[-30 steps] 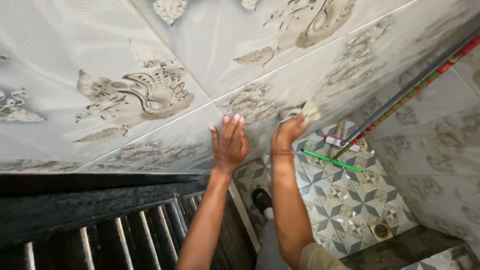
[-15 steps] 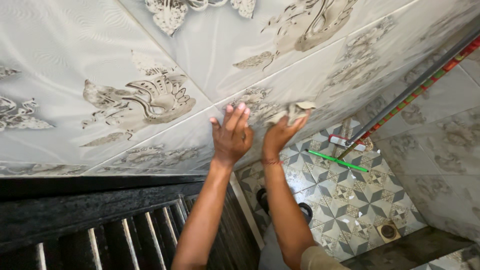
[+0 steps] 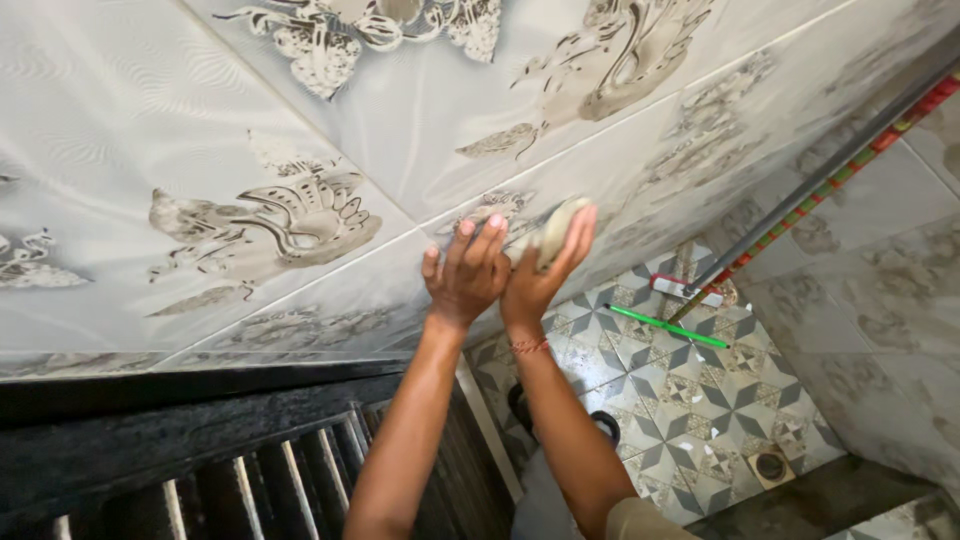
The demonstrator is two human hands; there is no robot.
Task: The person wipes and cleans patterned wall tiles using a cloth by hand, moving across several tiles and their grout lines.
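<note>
I press right hand (image 3: 545, 268), grip clamped on pale grubby sponge (image 3: 556, 228), along grey-patterned glossy wall tile (image 3: 300, 220); left hand (image 3: 465, 270) flat, fingers apart, bracing. Best: firm even strokes.

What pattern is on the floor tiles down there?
The floor tiles carry a grey-and-white geometric star or pinwheel pattern, seen best in the head view.

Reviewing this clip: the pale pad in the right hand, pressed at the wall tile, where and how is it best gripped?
Grip the pale pad across its back, the side away from the tiled wall, approaching from the room side. It is a flattish lump whose working face meets the tile, so that face should stay free. The right hand cups it so; the left hand lies flat on the wall beside it.
</note>
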